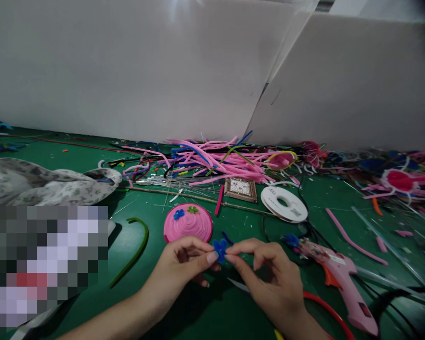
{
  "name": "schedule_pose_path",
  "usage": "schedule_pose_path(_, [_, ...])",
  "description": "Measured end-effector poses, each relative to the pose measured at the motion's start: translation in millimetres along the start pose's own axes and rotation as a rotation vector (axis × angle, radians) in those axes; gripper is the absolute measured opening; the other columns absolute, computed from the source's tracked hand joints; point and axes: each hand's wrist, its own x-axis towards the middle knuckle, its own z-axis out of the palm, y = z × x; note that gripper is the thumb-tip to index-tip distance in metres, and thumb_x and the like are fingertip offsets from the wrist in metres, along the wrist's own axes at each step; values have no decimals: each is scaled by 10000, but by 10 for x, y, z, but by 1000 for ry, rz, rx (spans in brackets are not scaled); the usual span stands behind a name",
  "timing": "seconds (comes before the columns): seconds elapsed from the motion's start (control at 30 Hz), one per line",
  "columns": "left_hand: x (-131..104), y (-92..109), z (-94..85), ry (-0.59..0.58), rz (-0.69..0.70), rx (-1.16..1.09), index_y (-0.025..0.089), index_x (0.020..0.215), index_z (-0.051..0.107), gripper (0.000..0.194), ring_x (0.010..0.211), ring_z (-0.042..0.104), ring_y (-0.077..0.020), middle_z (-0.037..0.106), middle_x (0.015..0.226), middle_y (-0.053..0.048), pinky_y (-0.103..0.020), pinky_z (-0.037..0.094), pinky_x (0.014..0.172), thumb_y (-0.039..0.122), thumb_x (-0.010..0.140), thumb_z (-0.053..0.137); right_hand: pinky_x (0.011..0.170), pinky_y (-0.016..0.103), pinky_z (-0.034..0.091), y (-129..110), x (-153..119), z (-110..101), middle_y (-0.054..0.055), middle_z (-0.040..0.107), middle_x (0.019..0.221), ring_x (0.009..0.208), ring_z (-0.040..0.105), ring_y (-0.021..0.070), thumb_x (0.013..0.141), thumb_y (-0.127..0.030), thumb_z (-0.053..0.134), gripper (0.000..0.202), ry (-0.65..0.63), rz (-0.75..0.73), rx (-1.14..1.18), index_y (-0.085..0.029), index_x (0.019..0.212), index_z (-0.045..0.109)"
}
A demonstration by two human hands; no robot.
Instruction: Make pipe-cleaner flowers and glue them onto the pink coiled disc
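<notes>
On a green work surface, at far left, a floral cloth (53, 182) lies bunched behind a pixelated patch. Next comes a curved green pipe cleaner (148, 233), then a round pink coiled disc (188, 229) with one blue and one green flower on its top. Just in front of the disc, the left hand (180, 267) reaches in from the lower left, its thumb and index finger pinched on the left edge of a small fuzzy blue flower (220, 250), the other fingers curled loosely beneath. The flower is held above the surface at centre, between both hands. Behind is a heap of mostly pink pipe cleaners (219, 160), with a small brown-framed piece (240, 189) in front of it. The right hand (276, 274) comes from the lower right, wrist bent inward, thumb and index finger closed on the flower's right edge, remaining fingers folded. Beyond this hand, a white spool (293, 208) lies flat, with dark print on its face too small to read. A red curved handle (333, 314) shows beside the right wrist. Farther right, a pink glue gun (343, 274) with an orange trigger lies on its side; its pale label is illegible.
</notes>
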Motion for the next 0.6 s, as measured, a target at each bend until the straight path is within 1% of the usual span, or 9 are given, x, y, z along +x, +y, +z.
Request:
schedule_pose_path(0.13, [16,4,3,5,-35,-46,142,770,653,239,617,651,-113,681,622,7,-143,475,459,284,647,802,626,282,551,-23,15,-3,-2,688,730,684,684,153,783,-56,612,307,3,22,51,-243,728,374])
schedule_pose_path(0.23, [10,10,6,11,-69,-74,142,785,654,254,623,657,-111,688,629,8,-139,478,461,278,638,810,617,281,549,-41,27,-1,0,688,725,682,683,155,785,-51,604,304,14,10,36,-242,723,377])
schedule_pose_path(0.33, [-2,-1,1,2,-67,-78,145,809,654,263,638,653,-106,696,660,8,-138,489,478,243,629,819,618,272,541,-47,22,8,-3,693,733,692,681,152,778,-33,604,313,14,-38,-2,-243,722,378])
schedule_pose_path(0.4, [-3,-16,-5,7,-51,-78,143,800,653,271,602,629,-85,692,664,16,-136,489,481,220,610,830,628,271,537,-46,7,18,-1,696,753,709,677,148,773,-16,599,319,3,-81,-15,-243,732,380])
schedule_pose_path(0.47, [2,-32,-10,22,-40,-85,140,789,649,279,563,603,-67,688,662,22,-133,485,478,210,596,838,646,272,535,-46,-10,28,2,695,768,723,671,143,769,-1,593,325,-23,-125,-39,-242,728,378])
schedule_pose_path(0.6, [12,-52,-12,53,-35,-97,138,794,646,294,566,603,-66,690,673,19,-132,480,482,217,590,842,667,256,530,-54,-28,46,9,694,777,742,666,132,764,20,584,328,-84,-215,-137,-228,681,386])
